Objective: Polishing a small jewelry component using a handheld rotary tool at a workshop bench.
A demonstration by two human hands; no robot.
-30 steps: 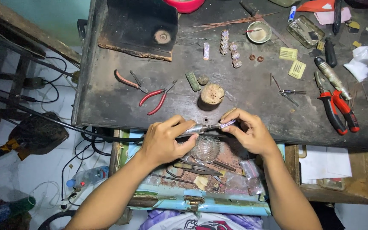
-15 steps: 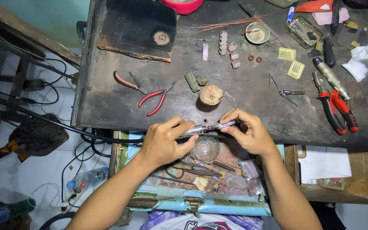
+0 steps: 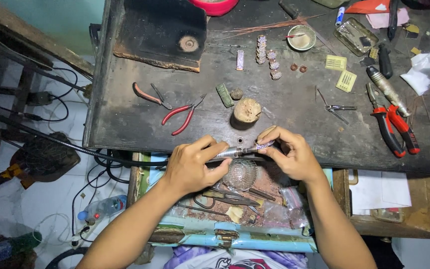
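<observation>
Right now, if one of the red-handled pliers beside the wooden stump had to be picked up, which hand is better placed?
Probably the left. The left hand grips the rotary handpiece just below the red-handled pliers; the right hand pinches the small beaded piece farther away.

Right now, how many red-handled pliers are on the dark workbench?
3: thin red-handled pliers lie left of centre, a darker red-handled pair further left, and large red-and-black pliers at the right. Others may be hidden in clutter.
</observation>
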